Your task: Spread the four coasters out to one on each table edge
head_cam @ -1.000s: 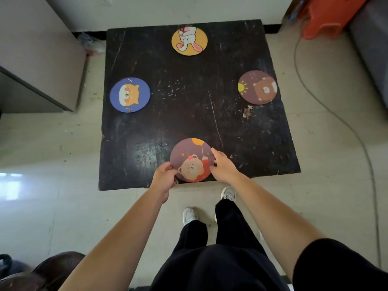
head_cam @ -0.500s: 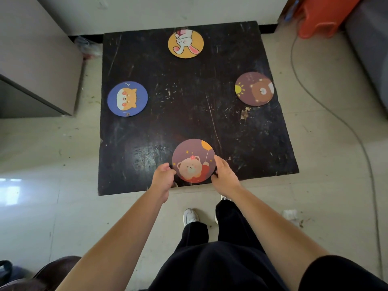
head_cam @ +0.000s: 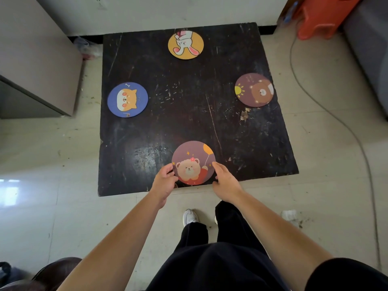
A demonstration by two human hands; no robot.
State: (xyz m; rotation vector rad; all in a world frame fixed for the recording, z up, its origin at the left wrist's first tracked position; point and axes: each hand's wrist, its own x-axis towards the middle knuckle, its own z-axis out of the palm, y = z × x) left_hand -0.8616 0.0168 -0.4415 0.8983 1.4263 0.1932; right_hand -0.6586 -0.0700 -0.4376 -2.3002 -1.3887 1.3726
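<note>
A: While both our hands bracket the near coaster point(head_cam: 193, 162), we note it lies flat on the table point(head_cam: 189, 114) at the middle of the near edge, its rim close to the lip.

B: Left hand point(head_cam: 164, 181): fingers curled loosely, tips touching the coaster's left rim. Right hand point(head_cam: 225, 180): fingers extended and fairly open, index tip on the right rim. Neither has it pinched or lifted; both read as light nudging contact.

A: Agreed. For this step we judge small sideways corrections best: press gently on opposite rims, keep the disc flat, stop short of the lip so it does not overhang or tip off.

B: Others: yellow rabbit coaster point(head_cam: 185, 45) at the far edge, blue dog coaster point(head_cam: 127, 99) at the left edge, brown bear coaster point(head_cam: 254, 89) at the right edge. All well apart, one per side. The layout looks nearly complete.

A: Surroundings: grey cabinet point(head_cam: 35, 59) left of the table, orange stool point(head_cam: 323, 15) far right, cable point(head_cam: 327, 114) trailing over the floor tiles.

B: Nothing sits between the coasters; the tabletop is scratched but unobstructed. Only hazard we see is our own shoe point(head_cam: 190, 217) close beneath the near edge.
</note>
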